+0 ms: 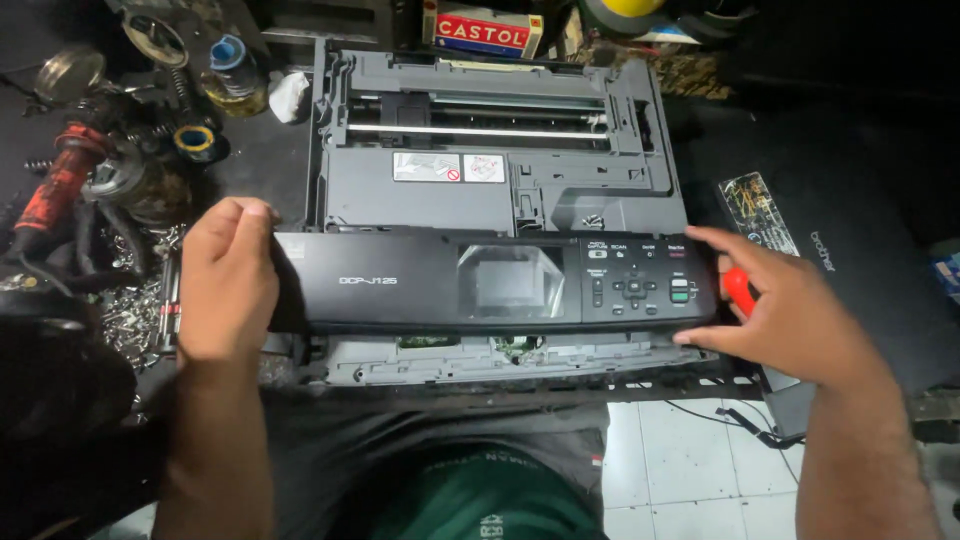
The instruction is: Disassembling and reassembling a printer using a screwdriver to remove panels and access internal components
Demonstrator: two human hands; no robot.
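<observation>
Gripped the black control panel [495, 283] at both ends across the front of the opened grey printer [495, 150]. Left hand [228, 285] closed over the panel's left end, fingers curled round its edge. Right hand [790, 315] pinched the right end between thumb and fingers, with a red-handled tool [741, 290] tucked in the palm. Beside the left hand, scattered screws [135, 310] and an orange power tool [60, 180] on the dark bench

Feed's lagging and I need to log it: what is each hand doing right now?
Left hand: gripping the left end of the printer's black control panel.
Right hand: holds a red-handled tool, fingers on the panel's right end.
</observation>
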